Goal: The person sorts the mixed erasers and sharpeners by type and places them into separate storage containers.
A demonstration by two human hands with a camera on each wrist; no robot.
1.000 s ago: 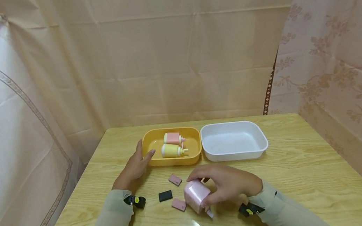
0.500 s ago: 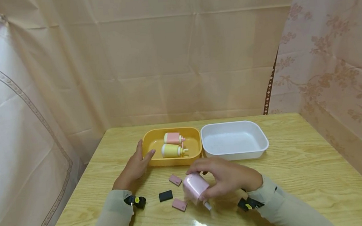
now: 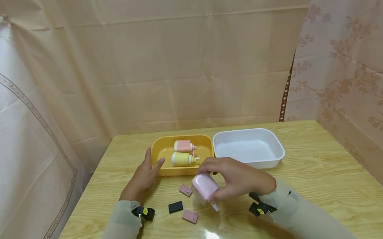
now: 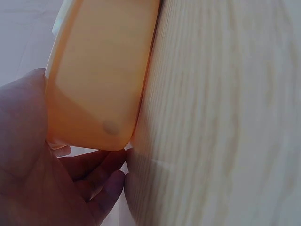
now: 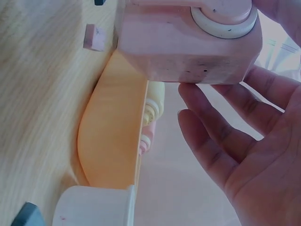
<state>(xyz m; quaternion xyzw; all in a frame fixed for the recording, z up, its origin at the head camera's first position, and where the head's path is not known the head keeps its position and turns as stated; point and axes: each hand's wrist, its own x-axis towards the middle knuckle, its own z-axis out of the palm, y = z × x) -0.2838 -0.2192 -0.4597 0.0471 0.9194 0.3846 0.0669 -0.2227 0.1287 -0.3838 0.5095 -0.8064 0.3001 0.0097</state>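
My right hand [image 3: 239, 177] holds a light pink pump bottle [image 3: 204, 187] between thumb and fingers, above the table. The bottle is tilted, its base up toward the trays and its pump pointing down toward me. In the right wrist view its pink body [image 5: 188, 61] and a white collar ring show between the fingers. My left hand [image 3: 142, 176] grips the left end of the orange tray [image 3: 178, 171], thumb at the near rim and fingers round the outer end. Inside that tray lie a yellow pump bottle [image 3: 180, 159] and a salmon-pink pump bottle [image 3: 182, 146], on their sides.
A white tray [image 3: 248, 165] stands right against the orange one. Between my hands on the wooden table [image 3: 316, 185] lie a black rectangular piece [image 3: 175, 207], a pink rectangular piece [image 3: 189, 216] and another pink piece [image 3: 185, 190]. Curtains [image 3: 187, 60] hang behind.
My right hand has raised the pink pump bottle off the table and moved it toward the orange tray. The left hand and the trays have stayed put.
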